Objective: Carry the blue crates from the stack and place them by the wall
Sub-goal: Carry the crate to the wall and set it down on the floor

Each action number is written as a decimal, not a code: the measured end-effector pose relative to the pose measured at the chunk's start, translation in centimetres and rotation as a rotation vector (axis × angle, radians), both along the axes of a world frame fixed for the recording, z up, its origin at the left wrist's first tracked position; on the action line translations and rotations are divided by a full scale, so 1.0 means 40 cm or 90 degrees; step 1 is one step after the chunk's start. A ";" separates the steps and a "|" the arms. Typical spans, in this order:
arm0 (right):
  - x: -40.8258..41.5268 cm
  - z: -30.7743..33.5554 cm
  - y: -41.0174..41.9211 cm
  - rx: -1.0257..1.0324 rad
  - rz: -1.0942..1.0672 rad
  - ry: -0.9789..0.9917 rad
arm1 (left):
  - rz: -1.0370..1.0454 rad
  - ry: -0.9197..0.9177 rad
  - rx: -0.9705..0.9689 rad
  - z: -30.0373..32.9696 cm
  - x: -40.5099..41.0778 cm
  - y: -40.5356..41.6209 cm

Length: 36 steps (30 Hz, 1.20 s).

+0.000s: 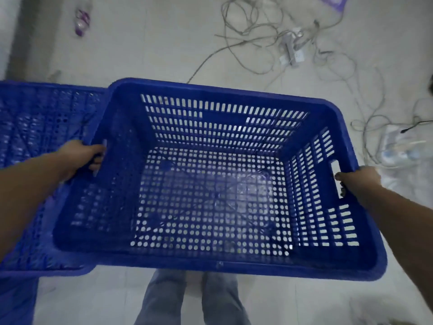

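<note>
While gripping its handles, both hands [79, 158] [358, 181] hold the blue crate [210, 259].

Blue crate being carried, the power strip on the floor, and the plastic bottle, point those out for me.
blue crate [218, 263]: head view, near rim.
power strip [291, 49]: head view, middle of its white body among the cables.
plastic bottle [82, 18]: head view, its purple label.

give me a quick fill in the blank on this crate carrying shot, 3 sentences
1. The crate held by both hands is coloured ____.
2. The left hand and right hand each grip a ____ slot in the crate's side walls.
3. The inside of the held crate is ____, and a tangle of cables lies on the floor beyond it.

Missing words: blue; handle; empty
</note>
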State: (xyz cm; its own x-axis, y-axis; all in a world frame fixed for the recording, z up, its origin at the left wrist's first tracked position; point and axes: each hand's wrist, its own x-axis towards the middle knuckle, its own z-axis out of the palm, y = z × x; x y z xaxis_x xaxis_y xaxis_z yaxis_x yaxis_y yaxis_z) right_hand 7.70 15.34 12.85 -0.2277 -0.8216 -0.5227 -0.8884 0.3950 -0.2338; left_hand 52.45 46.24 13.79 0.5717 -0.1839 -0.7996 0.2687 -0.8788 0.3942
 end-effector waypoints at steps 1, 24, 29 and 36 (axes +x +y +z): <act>0.005 0.062 -0.005 -0.018 0.018 0.015 | -0.018 -0.016 -0.011 0.061 0.007 -0.013; 0.269 1.565 0.056 -0.404 0.215 -0.122 | -0.008 -0.375 -0.283 1.567 0.245 0.167; 0.296 1.685 0.074 -0.433 0.274 -0.114 | 0.029 -0.401 -0.279 1.687 0.208 0.263; 0.384 1.783 0.038 -0.448 0.416 -0.117 | 0.137 -0.440 -0.255 1.739 0.116 0.386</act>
